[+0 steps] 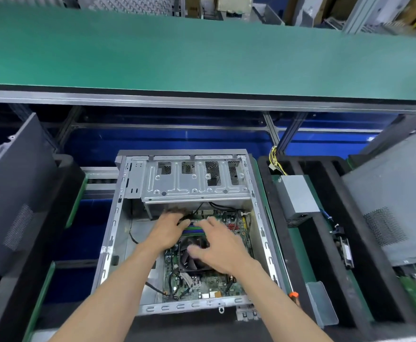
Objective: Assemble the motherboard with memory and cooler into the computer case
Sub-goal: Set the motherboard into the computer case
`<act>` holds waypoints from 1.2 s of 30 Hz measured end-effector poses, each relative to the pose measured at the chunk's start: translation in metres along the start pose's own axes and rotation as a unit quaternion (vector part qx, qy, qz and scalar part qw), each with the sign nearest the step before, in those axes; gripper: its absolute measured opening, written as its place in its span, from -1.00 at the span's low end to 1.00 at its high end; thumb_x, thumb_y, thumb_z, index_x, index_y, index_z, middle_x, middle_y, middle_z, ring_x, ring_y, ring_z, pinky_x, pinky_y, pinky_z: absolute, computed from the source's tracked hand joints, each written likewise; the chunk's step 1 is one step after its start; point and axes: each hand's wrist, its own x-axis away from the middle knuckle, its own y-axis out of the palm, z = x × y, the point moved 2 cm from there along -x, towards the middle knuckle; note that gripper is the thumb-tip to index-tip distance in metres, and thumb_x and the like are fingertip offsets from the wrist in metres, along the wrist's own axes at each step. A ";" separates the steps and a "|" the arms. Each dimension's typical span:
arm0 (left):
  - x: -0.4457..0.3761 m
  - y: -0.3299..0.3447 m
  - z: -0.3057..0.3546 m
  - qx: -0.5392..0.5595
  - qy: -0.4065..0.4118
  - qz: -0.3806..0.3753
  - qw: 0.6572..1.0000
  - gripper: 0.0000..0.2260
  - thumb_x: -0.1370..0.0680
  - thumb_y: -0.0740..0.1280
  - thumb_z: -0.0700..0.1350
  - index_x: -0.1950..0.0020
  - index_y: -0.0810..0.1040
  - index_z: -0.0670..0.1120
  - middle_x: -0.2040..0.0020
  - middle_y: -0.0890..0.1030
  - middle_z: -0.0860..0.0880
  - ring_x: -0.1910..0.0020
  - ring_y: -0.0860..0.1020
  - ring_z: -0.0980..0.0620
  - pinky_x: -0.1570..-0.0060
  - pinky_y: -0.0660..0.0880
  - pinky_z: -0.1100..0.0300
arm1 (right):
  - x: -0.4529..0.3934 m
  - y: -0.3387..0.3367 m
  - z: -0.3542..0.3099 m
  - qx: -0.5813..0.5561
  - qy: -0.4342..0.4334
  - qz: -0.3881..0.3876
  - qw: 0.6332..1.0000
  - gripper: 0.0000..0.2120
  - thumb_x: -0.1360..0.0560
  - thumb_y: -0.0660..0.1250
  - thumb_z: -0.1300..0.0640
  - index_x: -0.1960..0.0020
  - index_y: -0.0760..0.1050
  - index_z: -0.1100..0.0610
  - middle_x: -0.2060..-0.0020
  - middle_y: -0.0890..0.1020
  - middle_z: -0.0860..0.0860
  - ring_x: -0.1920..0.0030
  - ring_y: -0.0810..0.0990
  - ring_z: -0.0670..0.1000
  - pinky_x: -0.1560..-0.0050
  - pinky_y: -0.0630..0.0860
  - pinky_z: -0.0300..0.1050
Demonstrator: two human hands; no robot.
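Observation:
An open grey computer case (118,215) lies on its side in front of me. The green motherboard (216,285) sits inside it, with a black cooler fan (192,257) in its middle and green and blue memory slots (193,229) above the fan. My left hand (168,229) reaches over the board's upper left edge, its fingertips blurred near a black cable. My right hand (214,245) lies spread over the cooler and the memory slots, fingers straight, thumb on the fan.
A silver drive cage (192,183) spans the case's far end. A grey power supply (298,198) with yellow wires lies to the right in a black foam tray (325,243). Dark case panels stand at left (17,193) and right (394,198). A green conveyor (202,58) runs behind.

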 end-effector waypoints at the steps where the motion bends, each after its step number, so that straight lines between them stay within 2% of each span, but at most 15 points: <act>1: -0.001 0.000 0.000 0.000 0.002 0.001 1.000 -0.72 -0.65 0.25 0.04 -0.01 0.64 -0.14 0.04 0.66 -0.10 0.02 0.56 -0.11 0.08 0.44 0.08 | 0.002 -0.005 0.002 -0.011 0.027 0.038 0.999 -0.49 -0.49 0.19 -0.24 -0.36 0.33 -0.04 -0.20 0.43 -0.06 -0.17 0.49 0.05 0.02 0.48 0.02; 4: -0.004 0.001 -0.001 0.015 -0.009 0.007 1.000 -0.72 -0.64 0.28 0.04 -0.08 0.65 -0.14 0.00 0.67 -0.12 0.01 0.59 -0.11 0.06 0.47 0.10 | 0.007 -0.014 0.009 0.019 0.104 0.116 0.988 -0.70 -0.57 0.17 -0.02 -0.25 0.39 0.07 -0.10 0.53 0.02 -0.03 0.57 0.11 0.12 0.50 -0.01; 7: -0.006 0.002 -0.003 0.029 -0.041 0.011 0.999 -0.63 -0.62 0.29 0.08 -0.25 0.60 -0.17 -0.14 0.65 -0.15 -0.18 0.54 -0.16 -0.09 0.48 0.05 | 0.012 -0.012 0.009 0.088 0.118 0.129 0.981 -0.73 -0.57 0.16 0.02 -0.21 0.38 0.12 0.06 0.60 0.08 0.07 0.62 0.17 0.26 0.44 -0.04; 11: -0.009 -0.003 0.005 0.021 -0.078 0.025 0.996 -0.68 -0.63 0.27 0.07 0.21 0.58 -0.11 0.30 0.57 -0.03 0.14 0.55 -0.12 0.19 0.45 0.11 | 0.011 -0.007 0.014 0.127 0.143 0.079 0.978 -0.73 -0.56 0.21 0.04 -0.20 0.43 0.13 0.05 0.64 0.08 0.07 0.66 0.16 0.29 0.41 -0.08; 14: -0.017 -0.006 0.019 -0.062 -0.093 0.001 0.994 -0.71 -0.62 0.23 0.11 0.11 0.59 -0.05 0.19 0.58 -0.05 0.03 0.56 -0.10 0.02 0.49 0.11 | 0.008 -0.008 0.018 0.124 0.173 0.054 0.976 -0.92 -0.53 0.25 0.10 0.07 0.41 0.10 0.04 0.62 0.07 0.07 0.65 0.13 0.25 0.44 -0.10; 15: -0.019 -0.007 0.023 -0.089 -0.101 -0.017 0.991 -0.68 -0.63 0.21 0.15 0.08 0.60 -0.04 0.12 0.60 -0.06 -0.03 0.56 -0.10 -0.01 0.47 0.12 | 0.008 -0.008 0.019 0.123 0.180 0.048 0.975 -0.88 -0.53 0.28 0.09 0.12 0.37 0.09 0.04 0.61 0.07 0.06 0.65 0.13 0.24 0.44 -0.10; 17: -0.024 -0.006 0.028 -0.130 -0.115 -0.055 0.983 -0.61 -0.63 0.15 0.23 0.11 0.57 -0.02 0.01 0.62 -0.03 -0.12 0.55 -0.08 -0.10 0.43 0.11 | 0.008 -0.009 0.023 0.133 0.183 0.035 0.973 -0.85 -0.54 0.34 0.06 0.09 0.39 0.09 0.02 0.60 0.08 0.03 0.64 0.12 0.22 0.44 -0.10; 20: -0.029 -0.002 0.035 -0.135 -0.126 -0.089 0.979 -0.58 -0.61 0.16 0.26 0.18 0.53 -0.04 0.07 0.58 -0.01 -0.11 0.55 -0.07 -0.25 0.41 0.07 | 0.010 -0.010 0.025 0.135 0.185 0.026 0.973 -0.87 -0.55 0.36 0.08 0.00 0.46 0.12 -0.01 0.60 0.09 -0.03 0.62 0.14 0.16 0.44 -0.09; 22: -0.031 0.000 0.036 -0.118 -0.129 -0.091 0.980 -0.62 -0.63 0.20 0.19 0.13 0.56 -0.08 0.00 0.63 -0.06 -0.03 0.54 -0.06 -0.12 0.46 0.14 | 0.011 -0.010 0.024 0.128 0.178 0.033 0.975 -0.88 -0.55 0.36 0.11 0.05 0.43 0.12 0.03 0.60 0.09 0.00 0.64 0.14 0.16 0.51 -0.10; 25: -0.030 -0.001 0.037 -0.067 -0.114 -0.081 0.988 -0.65 -0.64 0.21 0.11 -0.08 0.65 -0.11 -0.09 0.66 -0.09 -0.09 0.58 -0.06 -0.06 0.50 0.15 | 0.011 -0.012 0.019 0.079 0.139 0.076 0.984 -0.89 -0.53 0.32 0.18 -0.03 0.45 0.16 0.06 0.59 0.09 0.05 0.64 0.15 0.17 0.56 -0.04; 28: -0.018 -0.010 0.041 -0.010 -0.061 -0.083 0.995 -0.72 -0.61 0.26 0.18 0.07 0.64 0.04 0.14 0.64 0.01 0.07 0.58 0.00 0.22 0.44 0.19 | 0.009 -0.011 0.011 0.018 0.064 0.115 0.991 -0.88 -0.56 0.21 0.19 -0.09 0.43 0.16 0.03 0.54 0.07 0.06 0.59 0.16 0.15 0.54 0.02; 30: -0.011 -0.019 0.041 0.033 -0.015 -0.109 0.993 -0.84 -0.59 0.28 0.19 0.00 0.65 0.25 0.16 0.65 0.17 0.31 0.52 0.14 0.34 0.37 0.26 | 0.008 -0.009 0.007 0.001 0.017 0.114 0.993 -0.81 -0.56 0.19 0.17 -0.16 0.44 0.14 -0.02 0.48 0.03 0.03 0.56 0.14 0.11 0.51 0.03; 32: -0.005 -0.028 0.035 0.068 -0.001 -0.129 0.989 -0.78 -0.62 0.28 0.08 -0.02 0.61 0.44 0.29 0.64 0.26 0.51 0.38 0.19 0.45 0.28 0.31 | 0.006 -0.006 0.006 -0.020 -0.017 0.093 0.995 -0.72 -0.55 0.21 0.12 -0.25 0.43 0.11 -0.08 0.44 -0.02 -0.06 0.51 0.09 0.05 0.48 0.00; 34: -0.002 -0.034 0.024 0.098 -0.015 -0.117 0.988 -0.65 -0.64 0.25 -0.10 0.00 0.65 0.39 0.38 0.63 0.19 0.54 0.31 0.14 0.45 0.25 0.28 | 0.004 -0.002 0.005 -0.052 -0.047 0.046 0.996 -0.57 -0.52 0.26 0.00 -0.36 0.38 0.06 -0.15 0.43 -0.04 -0.20 0.41 0.03 -0.10 0.46 0.02; 36: 0.002 -0.038 0.012 0.092 -0.033 -0.092 0.991 -0.60 -0.63 0.20 -0.24 -0.14 0.67 0.23 0.22 0.70 0.07 0.50 0.37 0.15 0.45 0.30 0.28 | 0.002 0.004 0.004 -0.061 -0.060 -0.023 0.996 -0.34 -0.43 0.35 -0.19 -0.45 0.29 0.01 -0.25 0.40 -0.06 -0.31 0.31 0.00 -0.24 0.42 0.05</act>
